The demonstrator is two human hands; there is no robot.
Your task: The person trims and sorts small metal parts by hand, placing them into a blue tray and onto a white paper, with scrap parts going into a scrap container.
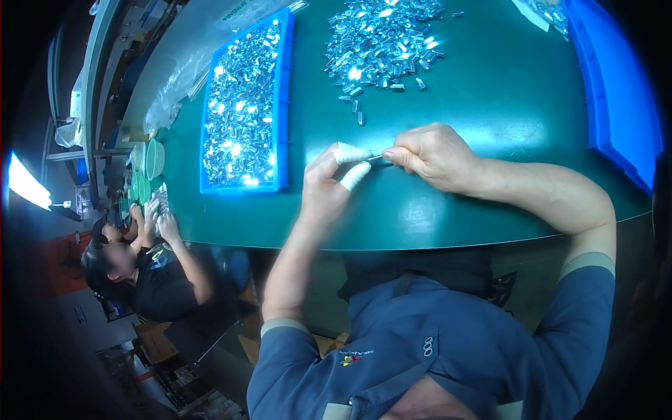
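Note:
My left hand (pixel 323 180), with white coverings on thumb and forefinger, is pinched closed just above the green tabletop (pixel 413 217). What sits between its fingertips is too small to make out. My right hand (pixel 442 159) is closed, thumb against curled forefinger, on a thin metal rod (pixel 376 157). The rod's far end reaches the left fingertips. Beyond the hands lies a loose pile of small shiny metal sleeves (pixel 381 45), with a few stray ones (pixel 359 112) on its near side. Left of my hands, a blue tray (pixel 282 105) holds many similar metal pieces.
A blue bin (pixel 616 91) stands along the right edge. A clear bag of metal parts (pixel 549 15) lies at the far right. Plastic bags (pixel 175 91) and green bowls (pixel 154 159) are at the left, where two other people (pixel 164 280) sit along the table.

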